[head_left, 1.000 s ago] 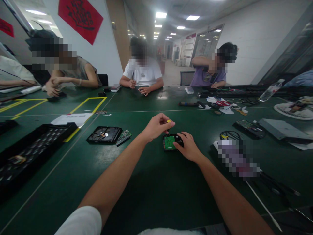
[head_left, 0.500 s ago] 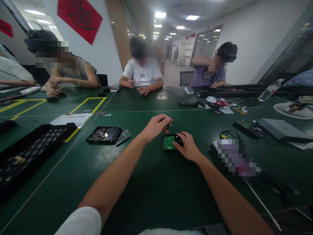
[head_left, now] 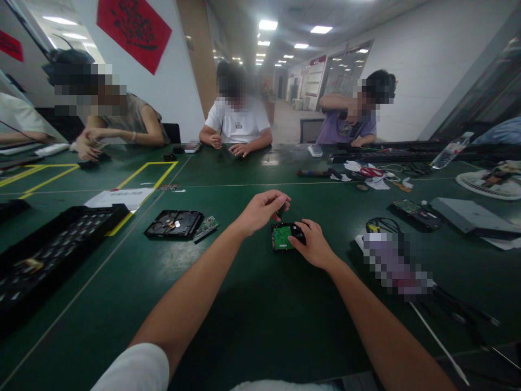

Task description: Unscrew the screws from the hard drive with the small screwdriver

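A hard drive (head_left: 286,232) is set flat on the green table (head_left: 228,304), straight ahead of the wearer, with its green circuit board (head_left: 280,240) turned up. Its right side is gripped by the right hand (head_left: 314,244): the thumb is laid over the board and the fingers are curved over the far edge. Just above the drive's far left corner, the left hand (head_left: 261,212) is held with thumb and fingers pinched together on a slim dark tool (head_left: 280,212), most of which is hidden by the fingers; whether the drive is touched by its tip cannot be told.

To the left of the drive, an opened black casing (head_left: 173,225) is placed with a loose circuit board (head_left: 208,228) just beside it. Farther left, a long black tray (head_left: 100,233) is seen near a white sheet (head_left: 120,199). Well to the right, a coiled cable (head_left: 382,224), a dark boxy device (head_left: 415,213) and a grey metal box (head_left: 474,214) are grouped, and a nearer object (head_left: 394,263) is blurred out. Across the table, three people are seated: one in a sleeveless top (head_left: 138,115), one in a white shirt (head_left: 238,122) and one in a purple shirt (head_left: 344,130).
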`<state>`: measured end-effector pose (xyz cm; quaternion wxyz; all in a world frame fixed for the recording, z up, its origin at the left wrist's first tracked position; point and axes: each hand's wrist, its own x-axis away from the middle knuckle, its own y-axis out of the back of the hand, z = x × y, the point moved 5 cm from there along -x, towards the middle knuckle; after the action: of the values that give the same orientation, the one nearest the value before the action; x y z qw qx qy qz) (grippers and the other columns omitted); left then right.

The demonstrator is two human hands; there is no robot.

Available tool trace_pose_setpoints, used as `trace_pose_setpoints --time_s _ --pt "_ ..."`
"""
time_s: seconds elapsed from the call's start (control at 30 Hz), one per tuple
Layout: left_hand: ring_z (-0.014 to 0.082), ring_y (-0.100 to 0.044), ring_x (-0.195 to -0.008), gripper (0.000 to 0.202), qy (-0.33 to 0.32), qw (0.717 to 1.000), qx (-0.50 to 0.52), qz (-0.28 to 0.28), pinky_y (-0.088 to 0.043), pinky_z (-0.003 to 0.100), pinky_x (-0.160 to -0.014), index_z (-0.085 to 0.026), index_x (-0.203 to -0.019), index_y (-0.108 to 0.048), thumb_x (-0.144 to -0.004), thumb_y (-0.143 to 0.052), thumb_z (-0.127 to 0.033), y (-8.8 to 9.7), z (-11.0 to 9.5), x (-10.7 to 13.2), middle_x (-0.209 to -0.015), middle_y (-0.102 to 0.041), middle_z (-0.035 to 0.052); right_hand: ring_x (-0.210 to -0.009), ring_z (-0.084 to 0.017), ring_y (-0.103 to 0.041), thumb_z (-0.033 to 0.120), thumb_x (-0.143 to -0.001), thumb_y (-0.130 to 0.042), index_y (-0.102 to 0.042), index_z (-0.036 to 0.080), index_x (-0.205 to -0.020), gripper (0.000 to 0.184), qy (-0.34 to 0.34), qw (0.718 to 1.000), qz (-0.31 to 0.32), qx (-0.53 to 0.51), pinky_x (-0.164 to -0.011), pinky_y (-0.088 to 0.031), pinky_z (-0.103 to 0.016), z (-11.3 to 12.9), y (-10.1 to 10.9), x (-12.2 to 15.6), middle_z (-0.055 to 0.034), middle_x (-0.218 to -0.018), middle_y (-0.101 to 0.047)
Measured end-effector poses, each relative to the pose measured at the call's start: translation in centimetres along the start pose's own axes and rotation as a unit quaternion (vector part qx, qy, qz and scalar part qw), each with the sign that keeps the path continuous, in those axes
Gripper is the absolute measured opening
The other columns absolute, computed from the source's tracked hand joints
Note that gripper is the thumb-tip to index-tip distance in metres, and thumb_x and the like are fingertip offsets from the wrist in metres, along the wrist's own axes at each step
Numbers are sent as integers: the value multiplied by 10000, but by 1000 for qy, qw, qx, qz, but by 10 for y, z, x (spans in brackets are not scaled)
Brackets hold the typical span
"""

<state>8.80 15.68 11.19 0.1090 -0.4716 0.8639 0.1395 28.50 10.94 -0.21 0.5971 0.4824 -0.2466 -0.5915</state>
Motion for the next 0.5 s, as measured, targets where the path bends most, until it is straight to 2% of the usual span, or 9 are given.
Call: trace_pose_setpoints --time_s 0.1,0.27,0.4,0.5 --pt "148 -631 -821 341 1 1000 -12 -15 -553 243 -631 -155 -992 -678 -934 -664 -491 0 1 1 -949 -687 70 -1449 -358 -383 584 -969 -567 -550 199 -1468 630 -6 1000 6 -1 -1178 -367 -548 1 1 0 -177 -1502 -481" --pt "132 -626 -730 355 25 997 -6 -79 -545 247 -602 -153 -929 -605 -836 -802 -434 3 6 2 -858 -684 54 -1441 -348 -390 557 -971 -575 -553 177 -1458 619 -2 1000 2 5 -1190 -359 -520 2 0 0 -186 -1492 -487" --pt "137 -637 -761 316 5 999 19 -49 -537 243 -618 -168 -965 -581 -871 -768 -406 0 4 1 -859 -686 45 -1437 -350 -392 566 -973 -569 -557 175 -1454 621 -2 1000 2 10 -1188 -362 -518 2 0 -1 -185 -1495 -486" --pt "143 -631 -811 288 -8 1000 6 -24 -530 236 -633 -170 -1034 -628 -936 -678 -436 -1 2 0 -896 -679 49 -1440 -356 -387 570 -973 -566 -553 166 -1460 632 -5 1000 6 10 -1184 -365 -521 2 1 -1 -192 -1499 -480"
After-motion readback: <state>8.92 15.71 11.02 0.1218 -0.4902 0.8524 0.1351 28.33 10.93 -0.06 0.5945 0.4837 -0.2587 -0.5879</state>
